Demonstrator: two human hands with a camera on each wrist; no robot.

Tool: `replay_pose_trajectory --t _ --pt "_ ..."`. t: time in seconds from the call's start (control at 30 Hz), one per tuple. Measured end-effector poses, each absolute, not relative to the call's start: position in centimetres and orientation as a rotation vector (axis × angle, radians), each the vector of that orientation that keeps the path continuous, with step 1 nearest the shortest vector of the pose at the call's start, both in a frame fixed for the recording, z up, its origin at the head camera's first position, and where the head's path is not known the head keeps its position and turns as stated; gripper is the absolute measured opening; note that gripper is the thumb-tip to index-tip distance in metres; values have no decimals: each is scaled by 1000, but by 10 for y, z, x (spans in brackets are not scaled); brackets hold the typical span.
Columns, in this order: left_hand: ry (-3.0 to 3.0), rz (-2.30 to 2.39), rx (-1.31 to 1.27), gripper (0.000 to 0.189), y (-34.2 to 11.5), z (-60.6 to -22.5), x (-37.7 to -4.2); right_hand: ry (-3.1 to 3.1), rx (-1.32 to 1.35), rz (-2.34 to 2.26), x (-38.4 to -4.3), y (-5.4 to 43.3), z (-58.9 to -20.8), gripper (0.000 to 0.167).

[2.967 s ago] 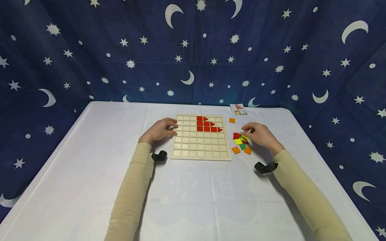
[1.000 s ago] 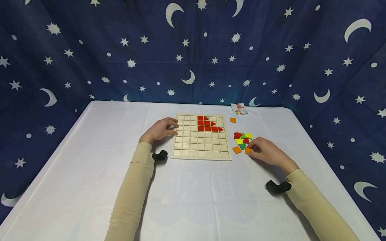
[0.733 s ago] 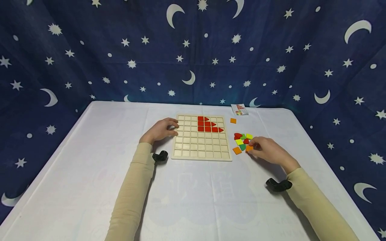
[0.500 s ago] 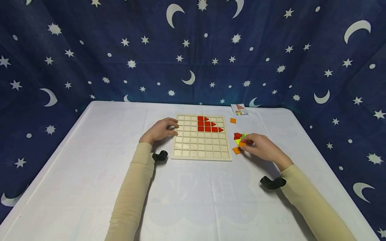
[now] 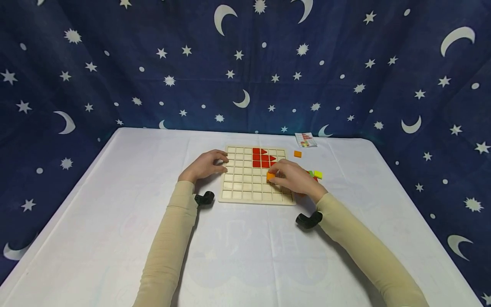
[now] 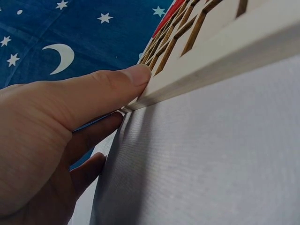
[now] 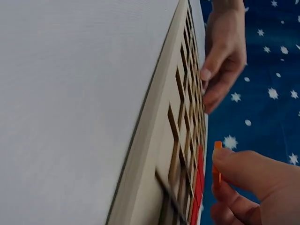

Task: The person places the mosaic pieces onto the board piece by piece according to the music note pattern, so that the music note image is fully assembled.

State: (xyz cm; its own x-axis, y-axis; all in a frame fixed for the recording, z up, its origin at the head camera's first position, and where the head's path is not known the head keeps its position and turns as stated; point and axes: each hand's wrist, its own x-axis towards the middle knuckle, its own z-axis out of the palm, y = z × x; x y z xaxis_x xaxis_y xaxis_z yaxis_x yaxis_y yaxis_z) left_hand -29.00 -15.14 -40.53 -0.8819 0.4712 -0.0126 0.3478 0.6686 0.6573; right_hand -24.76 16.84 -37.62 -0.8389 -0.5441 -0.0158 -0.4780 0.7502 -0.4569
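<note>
A pale wooden grid board (image 5: 241, 192) lies on the table, with rows of red square and pointed tiles (image 5: 261, 158) in its upper part. My left hand (image 5: 203, 166) rests at the board's left edge; in the left wrist view its thumb (image 6: 112, 86) touches the rim. Over the right half of the board, my right hand (image 5: 294, 175) pinches an orange square tile (image 5: 270, 177) between thumb and fingers. The right wrist view has that orange tile (image 7: 218, 145) edge-on, raised above the grid. The right hand hides the tip of the lowest red row.
Right of the board lies a pile of loose tiles, mostly behind the right hand, with a yellow tile (image 5: 318, 175) showing. Farther back are a lone orange tile (image 5: 297, 154) and a printed pattern card (image 5: 306, 140). A dark starry curtain (image 5: 184, 85) hangs behind the table.
My right hand has moved from the yellow pieces to an orange tile at the pile's right, picked it up and carried it left over the board. The left hand stays put.
</note>
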Motion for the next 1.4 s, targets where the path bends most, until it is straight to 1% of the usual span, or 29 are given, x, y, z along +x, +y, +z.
replay_pose_trajectory --t 0.23,0.43,0.9,1.2,1.4 --pt "2697 1003 691 37 -152 -405 -291 2833 -802 -637 -260 137 -382 32" --pt "2704 1001 696 38 -152 -404 -290 2853 -782 -636 -268 125 -386 31" --pt "2706 1008 695 38 -152 -405 -291 2880 -776 -634 -270 124 -391 25" --pt "2714 1002 689 38 -151 -405 -291 2885 -775 -675 -270 124 -393 25" --pt "2717 997 687 38 -151 -406 -291 2885 -747 -749 -262 133 -388 28"
